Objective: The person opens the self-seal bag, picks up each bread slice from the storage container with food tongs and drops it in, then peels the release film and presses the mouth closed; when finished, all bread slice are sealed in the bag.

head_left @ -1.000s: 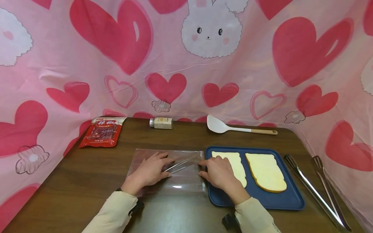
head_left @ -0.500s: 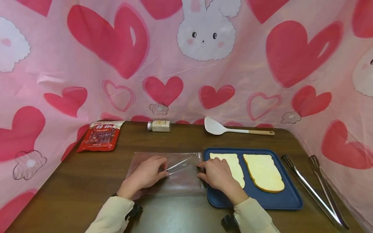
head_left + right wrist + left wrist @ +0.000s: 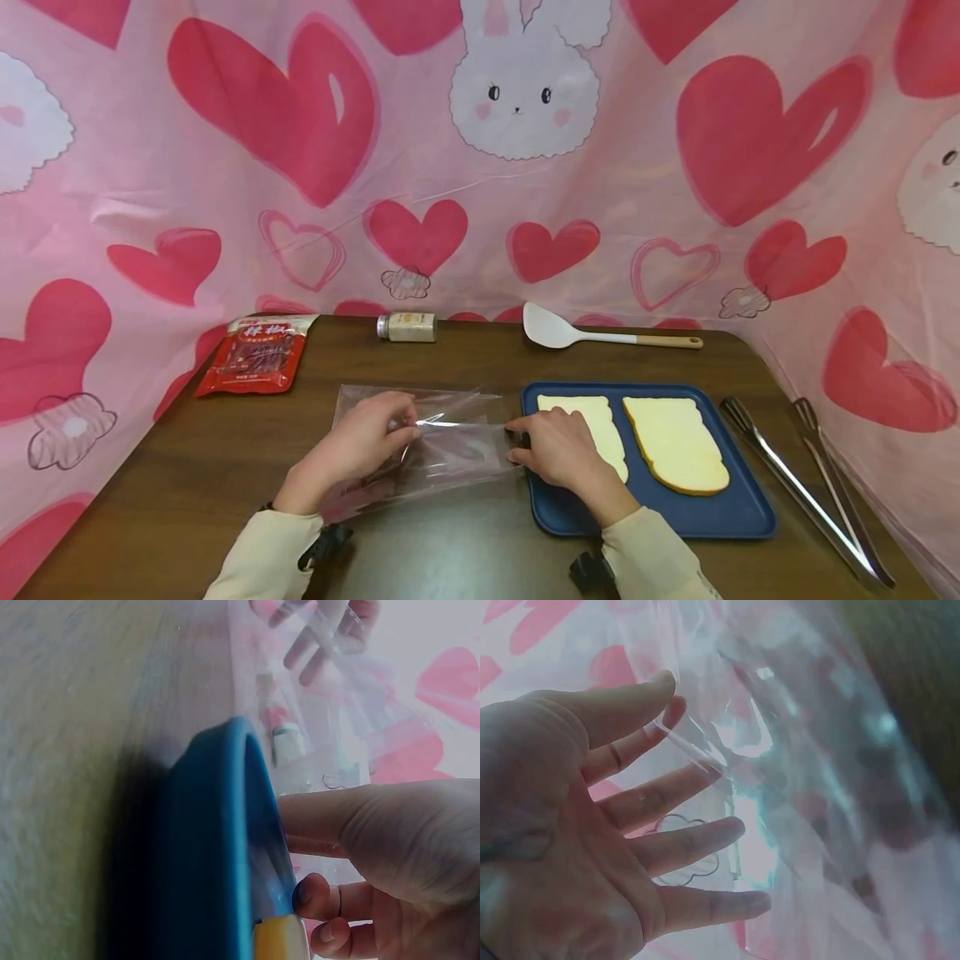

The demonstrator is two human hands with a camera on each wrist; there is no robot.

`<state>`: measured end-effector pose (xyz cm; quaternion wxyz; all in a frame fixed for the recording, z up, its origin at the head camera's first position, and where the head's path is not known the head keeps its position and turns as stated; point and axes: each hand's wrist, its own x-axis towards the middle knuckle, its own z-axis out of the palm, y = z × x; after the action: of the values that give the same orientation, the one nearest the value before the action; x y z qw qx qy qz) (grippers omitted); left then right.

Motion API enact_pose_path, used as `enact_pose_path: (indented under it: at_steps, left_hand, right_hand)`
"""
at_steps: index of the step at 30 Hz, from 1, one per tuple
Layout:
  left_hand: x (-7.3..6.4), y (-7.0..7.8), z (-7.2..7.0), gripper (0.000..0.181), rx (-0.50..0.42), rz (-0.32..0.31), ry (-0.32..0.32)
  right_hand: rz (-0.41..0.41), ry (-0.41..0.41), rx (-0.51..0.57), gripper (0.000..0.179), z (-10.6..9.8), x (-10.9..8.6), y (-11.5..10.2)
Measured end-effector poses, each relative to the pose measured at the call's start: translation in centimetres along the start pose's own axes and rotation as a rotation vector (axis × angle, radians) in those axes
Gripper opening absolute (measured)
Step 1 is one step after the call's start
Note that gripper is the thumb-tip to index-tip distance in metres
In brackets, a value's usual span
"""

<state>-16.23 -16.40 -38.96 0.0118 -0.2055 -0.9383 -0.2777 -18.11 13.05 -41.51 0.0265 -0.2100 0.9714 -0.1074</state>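
A clear plastic bag (image 3: 457,454) lies on the table in front of the person, its upper layer raised and creased. The left hand (image 3: 356,442) pinches that layer between thumb and index finger; in the left wrist view its other fingers (image 3: 690,844) spread out straight. At the bag's right edge, the right hand (image 3: 562,446) holds the plastic with thumb and index finger, while reaching over a blue tray (image 3: 652,521). In the right wrist view the tray's rim (image 3: 240,795) hides those two fingertips, and the remaining fingers (image 3: 319,896) are curled.
Two bread slices (image 3: 675,446) lie on the tray, one partly behind the right hand. Metal tongs (image 3: 806,492) rest to its right. Along the back are a red chili packet (image 3: 258,358), a spice jar (image 3: 408,327) on its side and a white spatula (image 3: 555,327).
The left hand has moved slightly left and up, drawing the bag's upper layer off the table. Its flat fingers have closed into a pinch. The right hand has stayed at the bag's edge.
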Motion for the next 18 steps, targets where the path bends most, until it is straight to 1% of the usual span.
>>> enact_pose_path:
  at_steps: [3, 8, 11, 14, 18]
  left_hand:
    - [-0.2, 0.0, -0.6, 0.014, -0.022, -0.006, -0.013]
    - [-0.6, 0.0, -1.6, 0.007, -0.052, -0.057, -0.024]
    - [-0.6, 0.1, -1.9, 0.007, -0.059, -0.079, -0.014]
    - [-0.6, 0.2, -1.8, 0.007, -0.079, -0.090, -0.020]
    - [-0.5, 0.2, -1.2, 0.006, -0.121, -0.098, -0.066]
  right_hand:
    - [0.003, -0.008, 0.012, 0.036, -0.1, 0.0, 0.0]
    - [0.001, -0.010, 0.019, 0.038, -0.3, -0.1, 0.0]
    - [0.002, -0.009, 0.021, 0.037, -0.3, -0.1, 0.1]
    - [0.002, -0.009, 0.019, 0.038, -0.3, -0.1, 0.1]
    - [0.001, -0.015, 0.030, 0.039, -0.4, -0.1, 0.1]
